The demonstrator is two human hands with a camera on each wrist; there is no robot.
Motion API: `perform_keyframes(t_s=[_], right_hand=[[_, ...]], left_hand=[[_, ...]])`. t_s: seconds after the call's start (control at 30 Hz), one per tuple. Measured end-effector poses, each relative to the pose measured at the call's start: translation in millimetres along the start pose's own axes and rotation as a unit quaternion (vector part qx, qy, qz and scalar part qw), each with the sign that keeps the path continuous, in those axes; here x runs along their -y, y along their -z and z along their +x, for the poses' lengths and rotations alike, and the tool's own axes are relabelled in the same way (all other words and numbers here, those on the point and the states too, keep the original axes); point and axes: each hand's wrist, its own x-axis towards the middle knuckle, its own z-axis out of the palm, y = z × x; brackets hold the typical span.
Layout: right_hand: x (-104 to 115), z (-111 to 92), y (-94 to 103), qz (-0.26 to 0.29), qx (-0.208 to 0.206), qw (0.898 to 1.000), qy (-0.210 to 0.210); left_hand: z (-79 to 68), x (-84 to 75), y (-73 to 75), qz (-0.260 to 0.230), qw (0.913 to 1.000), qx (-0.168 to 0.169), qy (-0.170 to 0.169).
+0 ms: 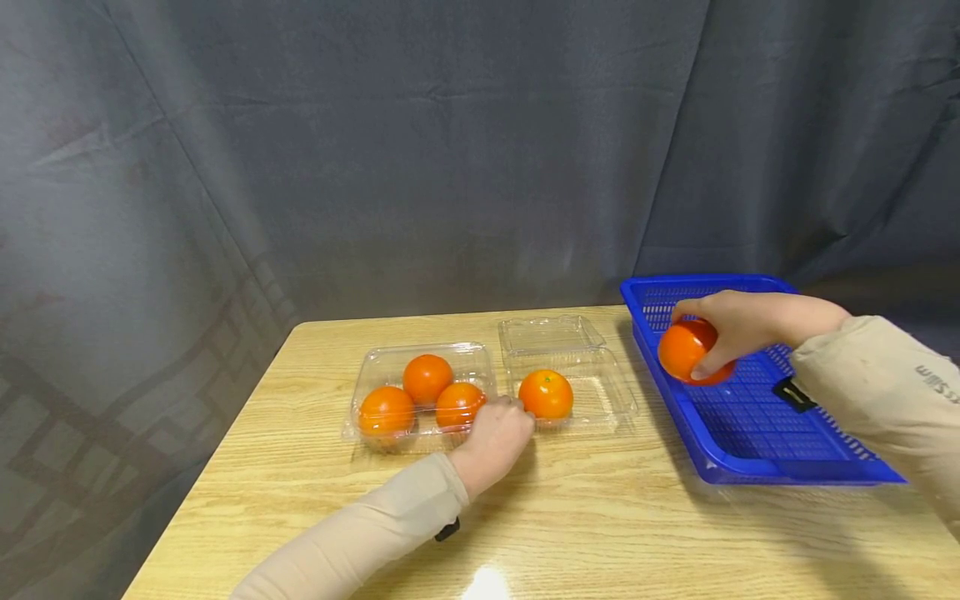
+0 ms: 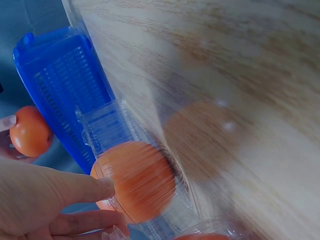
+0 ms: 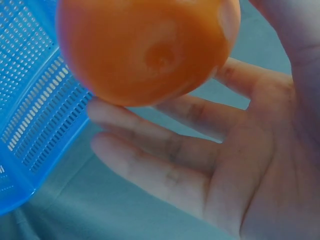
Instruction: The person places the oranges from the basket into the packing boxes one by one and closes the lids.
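My right hand (image 1: 742, 319) grips an orange (image 1: 681, 352) above the blue basket (image 1: 705, 454). In the right wrist view, the fingers (image 3: 170, 150) curve under this orange. With thumb and fingers, my left hand (image 1: 497, 435) pinches the near left edge of a clear plastic container (image 1: 600, 396), whose lid (image 1: 551, 333) is folded back. One orange (image 1: 546, 395) sits in that container's left part, seen through the wall in the left wrist view. To the left stands another clear container (image 1: 465, 352) holding three oranges, one orange (image 1: 427, 379) at its back.
The wooden table (image 1: 585, 525) carries both containers side by side and the basket at its right side. A black tag (image 1: 793, 395) shows at the right wrist, over the basket. A dark grey curtain (image 1: 450, 167) hangs behind the table.
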Motion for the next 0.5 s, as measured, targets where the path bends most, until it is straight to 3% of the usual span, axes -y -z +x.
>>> perform_keyframes(t_s=[0.5], right_hand=[[12.1, 4.7, 5.2, -0.013, -0.002, 1.0, 0.023]], left_hand=[[0.9, -0.3, 0.9, -0.01, 0.9999, 0.008, -0.004]])
